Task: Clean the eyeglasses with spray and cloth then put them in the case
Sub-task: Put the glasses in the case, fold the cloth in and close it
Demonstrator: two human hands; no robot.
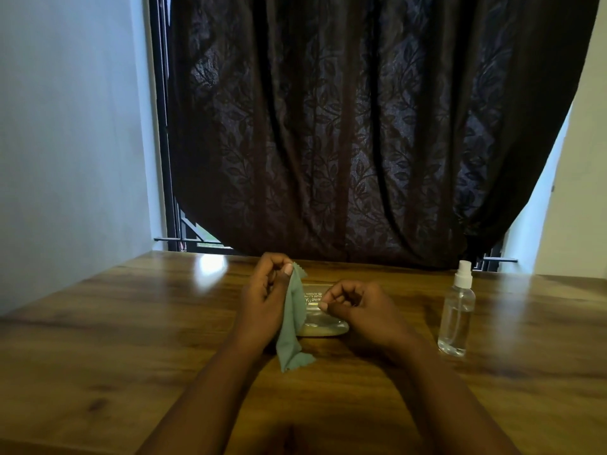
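My left hand [262,297] pinches the top corner of a grey-green cleaning cloth [292,326], which hangs down to the wooden table [131,323]. Just to its right, my right hand [358,307] is curled, its fingertips close to the cloth's edge; I cannot tell whether it holds anything. Behind and between the hands lies a glasses case [323,323], olive with a clear lid and printed text, partly hidden by the cloth and fingers. The eyeglasses cannot be made out. A clear spray bottle [457,310] with a white nozzle stands upright to the right of my right hand.
A dark patterned curtain [361,126] hangs right behind the table's far edge. White walls close in on both sides. Window bars [174,224] show at the curtain's lower left.
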